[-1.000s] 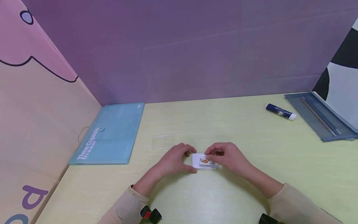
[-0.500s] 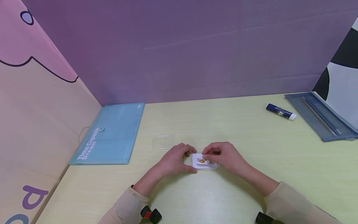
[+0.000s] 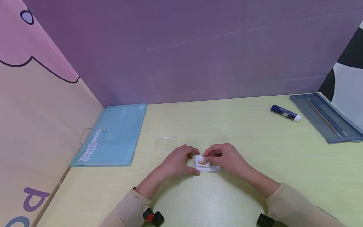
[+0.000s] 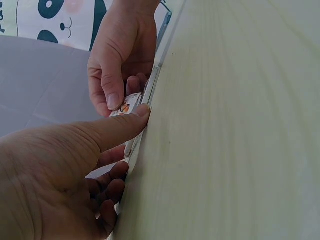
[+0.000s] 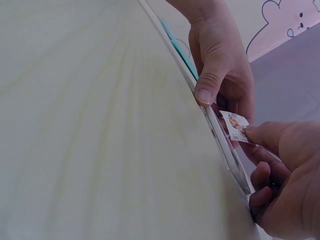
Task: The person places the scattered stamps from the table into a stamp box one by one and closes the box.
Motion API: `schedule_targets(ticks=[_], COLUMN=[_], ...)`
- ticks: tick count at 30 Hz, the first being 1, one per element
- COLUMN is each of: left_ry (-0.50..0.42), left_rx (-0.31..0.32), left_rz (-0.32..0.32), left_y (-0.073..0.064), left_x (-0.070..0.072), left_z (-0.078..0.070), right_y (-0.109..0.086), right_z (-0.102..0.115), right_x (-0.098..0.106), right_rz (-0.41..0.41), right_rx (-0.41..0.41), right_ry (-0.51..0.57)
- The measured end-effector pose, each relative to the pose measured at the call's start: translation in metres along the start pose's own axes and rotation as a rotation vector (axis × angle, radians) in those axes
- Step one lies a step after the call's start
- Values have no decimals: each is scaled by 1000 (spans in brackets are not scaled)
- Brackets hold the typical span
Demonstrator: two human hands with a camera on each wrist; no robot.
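Observation:
A small white rectangular case [image 3: 214, 169] with a clear rim lies flat on the table in the head view. My left hand [image 3: 178, 162] holds its left end, thumb on the near edge and fingers on the far edge. Between thumb and fingertips, my right hand [image 3: 227, 159] pinches a small white paper piece [image 3: 203, 163] printed with an orange and brown picture. The right wrist view shows that paper piece [image 5: 233, 125] tilted up from the case, its lower edge close over the surface. It overlaps the left half of the case in the head view.
A clear plastic lid-like piece [image 3: 165, 144] lies just behind my left hand. To the left is a blue document folder [image 3: 119, 135]; at the back right are a dark blue glue stick [image 3: 283, 112] and a blue see-through pouch [image 3: 314, 115]. A purple wall [image 3: 181, 50] bounds the table's back.
My right hand has moved a little left, carrying the paper piece from the middle of the case to its left half. The left hand keeps its place.

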State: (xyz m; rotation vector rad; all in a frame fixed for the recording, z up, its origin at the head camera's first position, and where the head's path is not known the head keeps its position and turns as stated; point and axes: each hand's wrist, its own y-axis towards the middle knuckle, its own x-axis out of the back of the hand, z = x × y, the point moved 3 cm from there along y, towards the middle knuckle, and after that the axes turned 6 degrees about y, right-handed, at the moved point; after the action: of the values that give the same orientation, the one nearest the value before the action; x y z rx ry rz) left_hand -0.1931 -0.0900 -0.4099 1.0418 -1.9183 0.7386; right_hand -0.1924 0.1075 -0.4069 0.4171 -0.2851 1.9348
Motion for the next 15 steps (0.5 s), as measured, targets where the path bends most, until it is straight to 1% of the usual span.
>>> schedule_targets(ticks=[8, 15], left_ry=[3, -2], left_rx=[-4, -8], left_rz=[1, -3], left_y=[0, 1], left_x=[0, -1], left_z=[0, 1], right_y=[3, 4], right_z=[-3, -5], right_x=[-2, -3], right_rz=[4, 1], right_rx=[2, 9], right_ry=[-2, -33])
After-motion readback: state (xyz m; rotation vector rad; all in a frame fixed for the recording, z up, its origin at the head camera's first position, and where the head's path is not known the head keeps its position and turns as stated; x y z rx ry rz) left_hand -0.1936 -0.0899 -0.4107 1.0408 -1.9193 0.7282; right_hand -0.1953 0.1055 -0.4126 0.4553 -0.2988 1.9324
